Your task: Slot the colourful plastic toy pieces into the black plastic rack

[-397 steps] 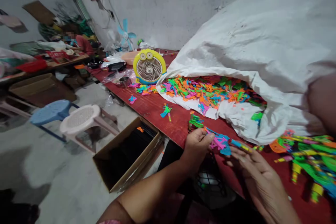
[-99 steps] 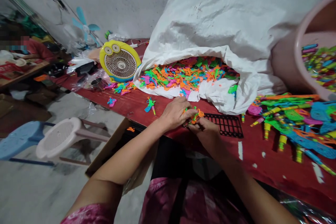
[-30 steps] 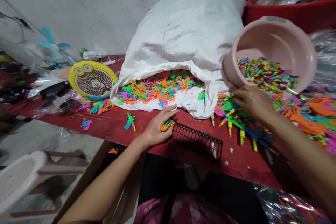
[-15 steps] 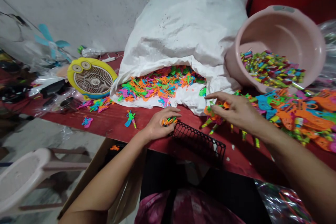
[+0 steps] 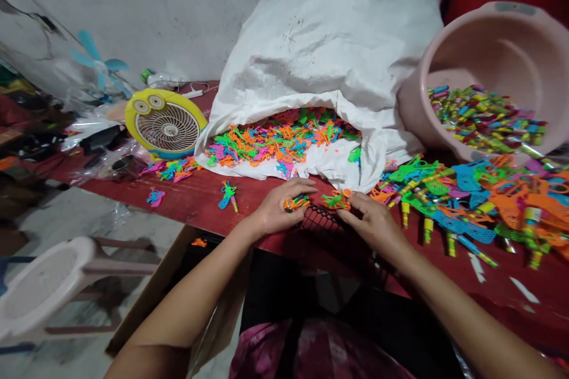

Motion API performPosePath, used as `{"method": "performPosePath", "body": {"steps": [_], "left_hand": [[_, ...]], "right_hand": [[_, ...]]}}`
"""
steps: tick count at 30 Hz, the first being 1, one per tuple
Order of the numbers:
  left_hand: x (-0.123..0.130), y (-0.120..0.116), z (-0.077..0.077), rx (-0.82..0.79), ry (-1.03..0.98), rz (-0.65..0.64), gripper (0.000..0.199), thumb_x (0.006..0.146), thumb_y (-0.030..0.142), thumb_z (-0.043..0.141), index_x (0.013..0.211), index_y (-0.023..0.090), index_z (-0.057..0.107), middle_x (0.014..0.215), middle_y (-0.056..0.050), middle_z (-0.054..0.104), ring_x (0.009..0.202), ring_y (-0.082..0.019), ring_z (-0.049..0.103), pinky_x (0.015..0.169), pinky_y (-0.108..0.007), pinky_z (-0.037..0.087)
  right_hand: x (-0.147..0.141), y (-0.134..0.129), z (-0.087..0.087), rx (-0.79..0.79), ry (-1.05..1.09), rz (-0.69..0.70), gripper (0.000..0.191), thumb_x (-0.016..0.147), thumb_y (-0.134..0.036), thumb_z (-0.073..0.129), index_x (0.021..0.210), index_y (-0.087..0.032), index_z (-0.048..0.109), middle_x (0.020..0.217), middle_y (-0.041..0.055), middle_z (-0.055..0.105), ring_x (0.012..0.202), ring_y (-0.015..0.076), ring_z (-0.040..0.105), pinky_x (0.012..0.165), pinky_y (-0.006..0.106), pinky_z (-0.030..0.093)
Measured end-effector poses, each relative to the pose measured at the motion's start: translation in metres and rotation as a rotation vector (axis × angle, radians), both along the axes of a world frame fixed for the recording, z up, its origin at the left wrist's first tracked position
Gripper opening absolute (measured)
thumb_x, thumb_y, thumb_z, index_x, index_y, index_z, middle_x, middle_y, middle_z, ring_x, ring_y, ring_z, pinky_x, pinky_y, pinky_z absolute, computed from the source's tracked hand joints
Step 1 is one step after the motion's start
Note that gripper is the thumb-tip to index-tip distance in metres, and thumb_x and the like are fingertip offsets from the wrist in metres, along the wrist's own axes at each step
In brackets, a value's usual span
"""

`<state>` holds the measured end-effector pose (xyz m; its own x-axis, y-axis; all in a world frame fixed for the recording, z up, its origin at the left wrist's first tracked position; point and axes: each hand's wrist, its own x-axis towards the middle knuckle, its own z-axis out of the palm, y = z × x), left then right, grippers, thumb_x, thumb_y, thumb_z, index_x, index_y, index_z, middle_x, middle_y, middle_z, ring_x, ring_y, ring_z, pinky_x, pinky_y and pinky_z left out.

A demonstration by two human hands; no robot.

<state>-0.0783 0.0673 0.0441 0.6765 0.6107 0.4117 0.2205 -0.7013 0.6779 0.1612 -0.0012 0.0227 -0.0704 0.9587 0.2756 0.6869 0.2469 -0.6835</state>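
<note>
Small orange and green plastic pieces (image 5: 295, 204) are bunched in my left hand (image 5: 278, 208), its fingers curled round them. My right hand (image 5: 376, 222) pinches more orange and green plastic pieces (image 5: 335, 199) between thumb and fingers, a short gap from the left hand. Below and between both hands is a black mesh rack (image 5: 320, 220), partly hidden by the right hand and in shadow. Behind them, a white sack (image 5: 338, 41) lies with its mouth open, showing a heap of brightly coloured plastic pieces (image 5: 267, 142).
Finished-looking lace-patterned plastic toys with striped tubes (image 5: 471, 189) pile up on the right of the red table (image 5: 186, 204). A pink tub (image 5: 415, 100) holds striped tubes (image 5: 489, 118). To the left are a yellow fan (image 5: 166, 121), a toy piece (image 5: 229, 194) and a plastic stool (image 5: 48, 290).
My right hand has moved left from beside the toy pile towards my left hand, with orange and green pieces in its fingers. The camera view has shifted slightly left.
</note>
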Motion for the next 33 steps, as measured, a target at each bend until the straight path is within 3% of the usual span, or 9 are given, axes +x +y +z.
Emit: {"method": "performPosePath", "body": {"steps": [5,8,11,14,17,20,23,29,33], "left_hand": [[-0.002,0.0,0.002,0.002,-0.001,-0.048,0.062,0.084,0.017,0.061,0.144,0.024,0.048,0.151,-0.01,0.048,0.141,-0.027,0.044,0.118,-0.047,0.036],[-0.004,0.0,0.002,0.027,0.016,-0.076,0.08,0.084,0.017,0.061,0.156,0.027,0.027,0.162,-0.008,0.029,0.15,-0.027,0.03,0.124,-0.047,0.025],[-0.006,0.001,0.002,0.026,0.019,-0.092,0.086,0.085,0.019,0.061,0.159,0.029,0.018,0.166,-0.006,0.02,0.152,-0.027,0.022,0.126,-0.047,0.02],[-0.006,0.002,0.001,-0.025,0.006,-0.087,0.085,0.086,0.022,0.063,0.158,0.03,0.02,0.164,-0.007,0.024,0.151,-0.028,0.027,0.124,-0.048,0.024],[-0.005,0.003,0.0,-0.122,-0.04,-0.081,0.085,0.086,0.025,0.065,0.158,0.03,0.021,0.163,-0.009,0.028,0.147,-0.03,0.034,0.12,-0.049,0.033],[-0.004,0.004,-0.001,-0.148,-0.054,-0.087,0.086,0.085,0.027,0.067,0.158,0.029,0.022,0.162,-0.011,0.029,0.148,-0.032,0.032,0.119,-0.05,0.033],[-0.004,0.005,-0.003,-0.116,-0.045,-0.067,0.087,0.083,0.027,0.069,0.157,0.029,0.023,0.162,-0.011,0.03,0.149,-0.031,0.03,0.122,-0.051,0.027],[-0.004,0.003,-0.001,-0.105,-0.033,-0.051,0.086,0.084,0.027,0.068,0.157,0.029,0.023,0.161,-0.011,0.033,0.148,-0.029,0.032,0.122,-0.05,0.026],[-0.005,0.004,0.0,-0.104,-0.008,-0.053,0.085,0.085,0.029,0.067,0.157,0.028,0.023,0.161,-0.012,0.032,0.149,-0.029,0.031,0.122,-0.05,0.026]], "right_hand": [[0.005,0.005,-0.013,-0.097,0.145,-0.083,0.016,0.079,-0.037,0.058,0.081,-0.022,0.056,0.058,-0.0058,0.046,0.054,0.0135,0.044,0.054,0.025,0.032],[0.008,0.007,-0.014,-0.049,0.127,-0.024,0.014,0.078,-0.035,0.057,0.081,-0.021,0.06,0.065,-0.0026,0.053,0.061,0.0148,0.05,0.059,0.026,0.036],[0.007,0.01,-0.01,0.028,0.051,-0.038,0.014,0.078,-0.032,0.057,0.072,-0.02,0.061,0.071,0.0013,0.057,0.068,0.0168,0.053,0.065,0.028,0.039],[0.001,0.017,-0.007,0.043,0.133,-0.034,0.012,0.078,-0.029,0.057,0.076,-0.02,0.065,0.075,0.0029,0.061,0.07,0.0177,0.057,0.066,0.029,0.043],[-0.013,0.03,-0.011,-0.044,0.332,-0.006,0.022,0.074,-0.028,0.061,0.093,-0.02,0.068,0.081,0.003,0.068,0.073,0.0186,0.062,0.068,0.03,0.048],[-0.027,0.044,-0.019,-0.116,0.411,0.017,0.027,0.07,-0.028,0.064,0.094,-0.019,0.069,0.081,0.0023,0.07,0.071,0.0184,0.062,0.066,0.03,0.049],[-0.033,0.052,-0.024,-0.115,0.412,0.065,0.023,0.069,-0.029,0.064,0.09,-0.019,0.069,0.081,0.002,0.07,0.071,0.0178,0.061,0.065,0.029,0.048],[-0.032,0.053,-0.025,-0.085,0.315,0.141,0.02,0.075,-0.031,0.061,0.089,-0.018,0.068,0.075,0.0014,0.065,0.064,0.0151,0.053,0.059,0.026,0.042],[-0.035,0.054,-0.023,-0.007,0.127,0.215,0.013,0.082,-0.025,0.054,0.085,-0.018,0.064,0.08,0.0044,0.063,0.072,0.0172,0.054,0.068,0.029,0.043]]}}
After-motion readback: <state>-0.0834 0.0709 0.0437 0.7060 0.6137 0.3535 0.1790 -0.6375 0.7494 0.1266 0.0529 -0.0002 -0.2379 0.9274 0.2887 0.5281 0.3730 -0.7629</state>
